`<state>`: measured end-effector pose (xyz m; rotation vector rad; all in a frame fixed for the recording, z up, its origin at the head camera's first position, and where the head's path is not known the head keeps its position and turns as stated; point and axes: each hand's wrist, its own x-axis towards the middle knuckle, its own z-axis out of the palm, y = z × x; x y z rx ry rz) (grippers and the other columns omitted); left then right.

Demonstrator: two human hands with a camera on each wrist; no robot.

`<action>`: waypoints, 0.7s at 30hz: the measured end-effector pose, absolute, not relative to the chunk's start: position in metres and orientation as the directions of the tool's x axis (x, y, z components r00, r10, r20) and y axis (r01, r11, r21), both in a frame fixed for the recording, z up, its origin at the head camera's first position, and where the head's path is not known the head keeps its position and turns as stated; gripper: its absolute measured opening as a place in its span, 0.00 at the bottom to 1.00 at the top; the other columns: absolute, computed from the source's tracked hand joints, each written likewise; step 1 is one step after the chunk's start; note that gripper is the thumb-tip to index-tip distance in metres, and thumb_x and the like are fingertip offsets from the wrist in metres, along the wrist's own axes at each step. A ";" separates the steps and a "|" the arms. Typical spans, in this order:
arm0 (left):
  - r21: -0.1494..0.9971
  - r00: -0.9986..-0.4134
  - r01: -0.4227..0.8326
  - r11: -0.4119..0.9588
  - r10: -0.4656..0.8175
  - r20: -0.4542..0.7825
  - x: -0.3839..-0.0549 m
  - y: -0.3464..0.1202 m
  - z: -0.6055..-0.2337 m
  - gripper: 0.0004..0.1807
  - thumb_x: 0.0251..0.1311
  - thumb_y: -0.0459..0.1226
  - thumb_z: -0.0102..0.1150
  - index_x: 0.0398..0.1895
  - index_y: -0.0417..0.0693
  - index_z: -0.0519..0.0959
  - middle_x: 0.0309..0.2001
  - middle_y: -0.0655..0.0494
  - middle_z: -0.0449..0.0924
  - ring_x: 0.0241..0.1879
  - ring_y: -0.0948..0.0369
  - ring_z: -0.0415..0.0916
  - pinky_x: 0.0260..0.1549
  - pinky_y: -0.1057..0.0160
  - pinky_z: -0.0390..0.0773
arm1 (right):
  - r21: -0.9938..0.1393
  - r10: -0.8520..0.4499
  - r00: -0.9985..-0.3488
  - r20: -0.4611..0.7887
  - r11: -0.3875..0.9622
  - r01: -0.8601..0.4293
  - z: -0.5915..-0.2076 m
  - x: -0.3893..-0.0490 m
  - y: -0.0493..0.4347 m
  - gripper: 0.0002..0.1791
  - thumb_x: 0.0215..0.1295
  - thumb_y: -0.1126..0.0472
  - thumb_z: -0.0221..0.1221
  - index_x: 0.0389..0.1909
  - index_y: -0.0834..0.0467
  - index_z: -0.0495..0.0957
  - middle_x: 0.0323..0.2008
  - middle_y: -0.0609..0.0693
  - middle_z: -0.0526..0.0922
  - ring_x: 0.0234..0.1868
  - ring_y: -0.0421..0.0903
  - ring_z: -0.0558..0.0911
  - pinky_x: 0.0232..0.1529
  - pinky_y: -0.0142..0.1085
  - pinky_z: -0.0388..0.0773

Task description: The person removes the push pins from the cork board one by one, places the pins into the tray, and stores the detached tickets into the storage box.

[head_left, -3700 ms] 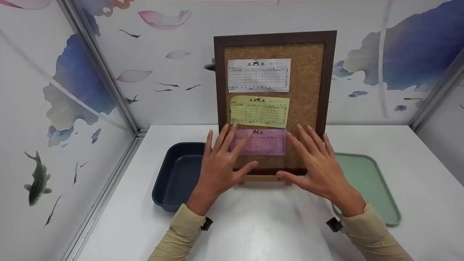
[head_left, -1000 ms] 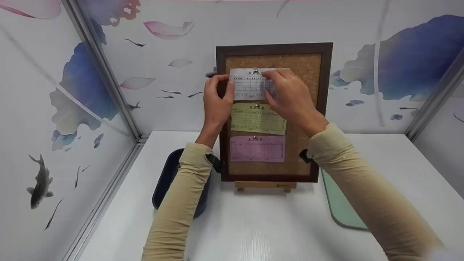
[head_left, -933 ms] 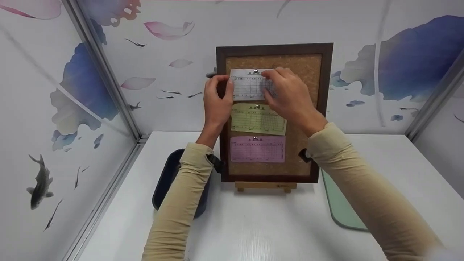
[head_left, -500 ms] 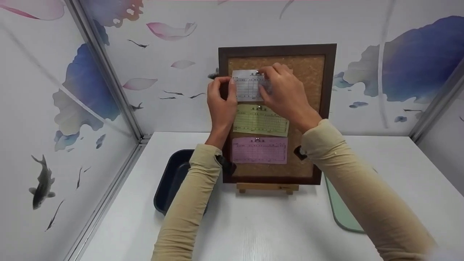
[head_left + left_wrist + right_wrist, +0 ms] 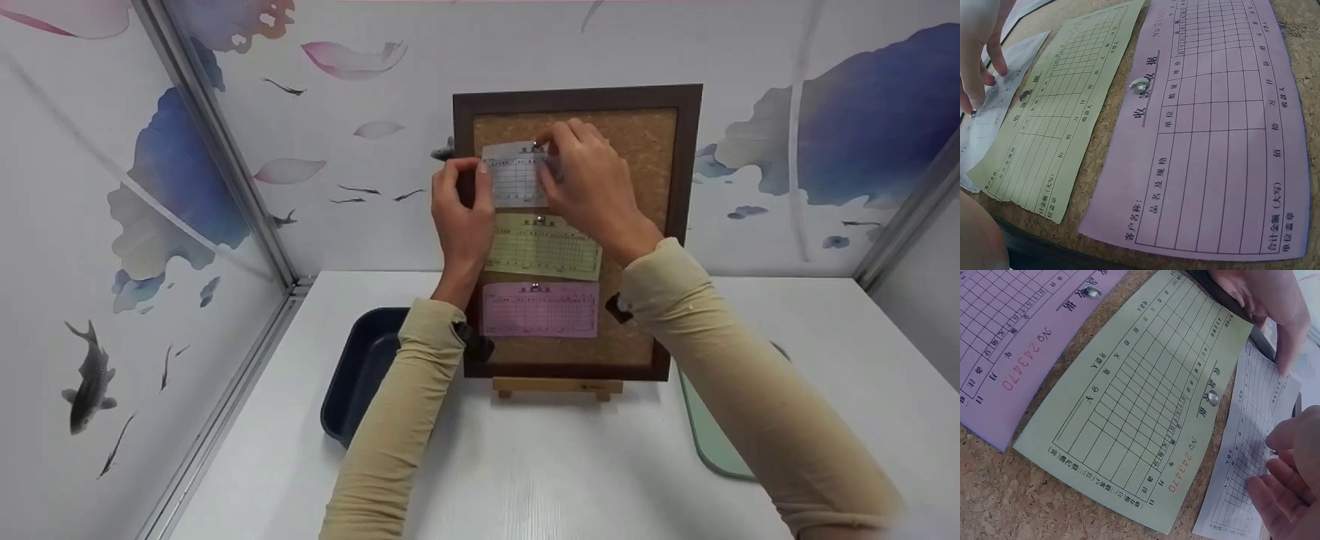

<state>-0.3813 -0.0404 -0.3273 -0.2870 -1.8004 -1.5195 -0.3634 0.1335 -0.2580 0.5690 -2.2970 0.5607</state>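
A white receipt slip (image 5: pixel 512 176) is pinned at the top of a framed corkboard (image 5: pixel 637 195). My left hand (image 5: pixel 463 214) pinches its left edge between thumb and fingers. At its top middle, my right hand (image 5: pixel 592 176) pinches the silvery thumbtack (image 5: pixel 535 145), whose head shows between the fingers in the right wrist view. The right part of the white slip is hidden behind that hand. Below hang a green receipt slip (image 5: pixel 544 247) and a pink receipt slip (image 5: pixel 540 310), each with its own tack, such as the pink slip's tack (image 5: pixel 1140 85).
The corkboard leans on a small wooden easel (image 5: pixel 559 385) on a white table (image 5: pixel 555 457). A dark blue tray (image 5: pixel 358 375) lies to the left, partly behind the left sleeve. On the right a green tray (image 5: pixel 712 431) shows under the right forearm. Printed wall panels enclose the table.
Both hands, earlier spread open before the pink slip, have risen to the white slip. Over the last second the right fingers have shifted up and left onto the tack; the left hand has stayed at the edge.
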 end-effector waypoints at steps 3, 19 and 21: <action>0.754 -0.695 0.595 0.278 -0.294 0.657 -0.381 -0.038 -0.329 0.15 0.82 0.49 0.54 0.56 0.51 0.82 0.57 0.52 0.77 0.55 0.60 0.77 0.56 0.60 0.78 | -0.241 -0.224 -0.658 0.719 0.808 -0.538 -0.258 -0.366 0.134 0.12 0.78 0.59 0.62 0.55 0.61 0.81 0.46 0.58 0.83 0.48 0.55 0.81 0.47 0.51 0.83; 0.756 -0.686 0.583 0.299 -0.317 0.655 -0.381 -0.039 -0.329 0.14 0.81 0.48 0.56 0.56 0.52 0.82 0.58 0.52 0.79 0.57 0.62 0.77 0.58 0.61 0.78 | -0.204 -0.193 -0.556 0.808 0.794 -0.573 -0.256 -0.373 0.121 0.08 0.76 0.63 0.64 0.47 0.65 0.84 0.45 0.62 0.87 0.48 0.59 0.85 0.51 0.52 0.85; 0.751 -0.683 0.590 0.297 -0.312 0.660 -0.381 -0.039 -0.329 0.14 0.81 0.48 0.56 0.57 0.52 0.82 0.57 0.52 0.79 0.56 0.62 0.77 0.57 0.61 0.78 | -0.196 -0.197 -0.540 0.818 0.788 -0.584 -0.256 -0.373 0.120 0.07 0.76 0.65 0.63 0.46 0.65 0.85 0.44 0.62 0.88 0.48 0.59 0.86 0.51 0.52 0.85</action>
